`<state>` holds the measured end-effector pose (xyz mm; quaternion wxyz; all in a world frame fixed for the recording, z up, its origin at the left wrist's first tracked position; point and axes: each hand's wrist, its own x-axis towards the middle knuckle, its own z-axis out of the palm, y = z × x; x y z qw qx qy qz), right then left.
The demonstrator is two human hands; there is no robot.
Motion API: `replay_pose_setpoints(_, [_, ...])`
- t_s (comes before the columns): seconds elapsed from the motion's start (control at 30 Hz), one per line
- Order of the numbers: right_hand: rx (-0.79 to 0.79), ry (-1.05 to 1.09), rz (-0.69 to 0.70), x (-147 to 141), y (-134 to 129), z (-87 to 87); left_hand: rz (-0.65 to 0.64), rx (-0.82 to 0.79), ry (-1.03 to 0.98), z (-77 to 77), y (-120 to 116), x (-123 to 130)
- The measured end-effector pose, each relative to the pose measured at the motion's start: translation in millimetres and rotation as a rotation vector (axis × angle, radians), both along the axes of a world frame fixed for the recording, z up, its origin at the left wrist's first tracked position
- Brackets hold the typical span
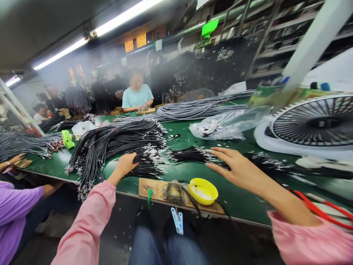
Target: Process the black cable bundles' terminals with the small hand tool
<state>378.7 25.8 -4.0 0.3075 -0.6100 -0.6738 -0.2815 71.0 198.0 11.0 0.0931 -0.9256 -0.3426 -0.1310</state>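
Note:
My left hand (127,163) rests at a large heap of black cables (118,138) with white and silver ends, its fingers curled at the near part; what they hold, if anything, is hidden. My right hand (233,163) reaches over a smaller bundle of black cables (186,154), fingers spread, near the bundle's white ends. Between the hands, at the table's front edge, a wooden board (158,189) carries a small metal device (174,192). Beside the device stands a yellow bowl (203,191) with pale contents.
A fan (317,123) lies at the right of the green table (176,173). Behind are a plastic bag (220,127) and coiled grey cables (187,109). One person (138,96) sits opposite; another in purple (20,200) is at the left. A blue clip (177,220) hangs in front.

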Motion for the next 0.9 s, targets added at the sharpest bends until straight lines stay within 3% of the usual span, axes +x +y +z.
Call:
replay_pose_setpoints(0.07, [0.143, -0.054, 0.043, -25.4, -24.1, 8.0, 0.07, 0.004, -0.068, 5.8, 0.2, -3.0])
replay_pose_setpoints(0.17, [0.163, 0.03, 0.093, -65.3, -51.6, 13.2, 0.181, 0.023, -0.177, 15.0, -0.5, -8.7])
replay_pose_setpoints(0.37, [-0.06, 0.532, 0.23, -124.8, -70.7, -9.9, 0.234, -0.054, -0.679, 26.0, -5.5, -23.2])
replay_pose_setpoints(0.5, [-0.263, 0.74, 0.507, -185.6, -75.5, -31.6, 0.339, -0.136, -0.885, 23.5, -17.3, -33.5])
replay_pose_setpoints(0.57, [-0.388, 0.826, 0.621, -219.1, -68.7, -45.0, 0.417, -0.187, -0.958, 21.5, -25.8, -37.5])
replay_pose_setpoints(0.63, [-0.439, 0.926, 0.635, -245.6, -52.0, -58.9, 0.473, -0.23, -1.009, 19.7, -34.7, -40.9])
replay_pose_setpoints(0.77, [-0.445, 1.132, 0.479, -266.8, -5.5, -76.9, 0.562, -0.346, -1.098, 17.3, -55.6, -50.0])
replay_pose_setpoints(0.9, [-0.569, 1.158, 0.347, -266.0, 30.9, -77.1, 0.536, -0.579, -1.176, 16.2, -79.4, -59.1])
